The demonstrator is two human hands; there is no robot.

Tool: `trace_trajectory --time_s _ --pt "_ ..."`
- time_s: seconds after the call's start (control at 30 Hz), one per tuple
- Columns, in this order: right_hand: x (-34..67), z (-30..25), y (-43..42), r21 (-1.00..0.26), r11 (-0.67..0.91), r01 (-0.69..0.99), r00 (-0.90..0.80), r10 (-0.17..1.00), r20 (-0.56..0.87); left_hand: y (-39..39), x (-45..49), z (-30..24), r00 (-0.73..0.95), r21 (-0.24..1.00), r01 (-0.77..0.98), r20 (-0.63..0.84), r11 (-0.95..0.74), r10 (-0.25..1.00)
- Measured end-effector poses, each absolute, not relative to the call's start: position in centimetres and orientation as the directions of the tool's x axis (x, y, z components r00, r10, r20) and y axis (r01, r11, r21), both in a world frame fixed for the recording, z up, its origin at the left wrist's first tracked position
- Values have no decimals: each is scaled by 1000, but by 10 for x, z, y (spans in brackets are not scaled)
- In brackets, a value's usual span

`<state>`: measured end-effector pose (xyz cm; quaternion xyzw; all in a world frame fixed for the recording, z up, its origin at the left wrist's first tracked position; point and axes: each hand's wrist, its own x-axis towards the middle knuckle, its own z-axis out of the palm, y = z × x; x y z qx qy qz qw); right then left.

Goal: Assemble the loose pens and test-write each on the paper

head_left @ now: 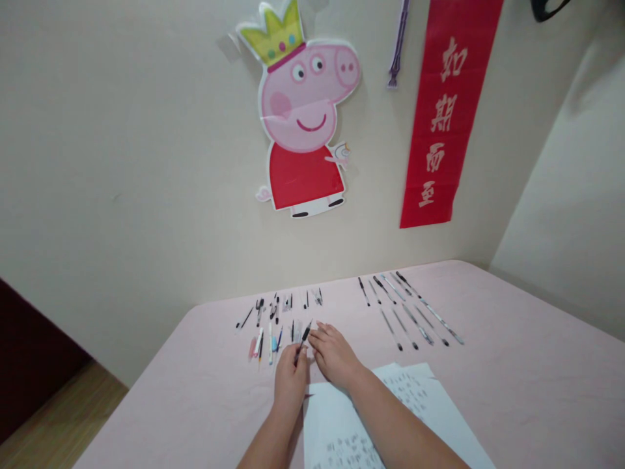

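- Pink cloth covers the table (pixel 512 365), which is pushed against a pale wall (pixel 122 130).
- Near the middle of the table, just past the near edge of the scattered pieces, a black pen (pixel 303 337) is slanted with its upper end pointing away and to the right. It is held between both hands.
- The left hand (pixel 290 379) is curled, knuckles up, with its fingers closed on the lower end of the black pen.
- The right hand (pixel 335 355) lies just beside the left, almost touching it. Its fingers are bent and pinch the upper part of the same pen.
- Both forearms come up from the bottom edge, and the right one crosses over white sheets of paper (pixel 420 407) covered in small handwriting.
- Left of the hands lie a few coloured pens (pixel 264 344), side by side and pointing away.
- Beyond them is a loose row of small pen parts (pixel 276 305), too small to tell apart.
- Well to the right, a row of long pens (pixel 413 314) lies in rough parallel, slanted the same way.
- On the wall hang a pig cut-out (pixel 303 117) with a crown and red dress, a red banner (pixel 442 111) with pale characters, and a purple tassel (pixel 398 45) between them.
- A strip of wooden floor (pixel 53 423) shows at lower left.
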<state>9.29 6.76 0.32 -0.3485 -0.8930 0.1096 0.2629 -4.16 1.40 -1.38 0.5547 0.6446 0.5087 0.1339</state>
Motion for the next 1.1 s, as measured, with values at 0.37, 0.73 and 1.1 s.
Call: trace_trajectory --time_s 0.37,0.73,1.1 --pt "93 8 73 -277 666 693 -555 737 385 14 -43 -14 -339 776 615 418 -137 843" --pt "97 -2 74 -581 602 548 -312 791 526 14 -43 -16 -310 774 619 396 -132 864" --pt "110 5 89 -948 37 -316 -110 991 75 10 -38 -11 -222 740 663 336 -111 915"
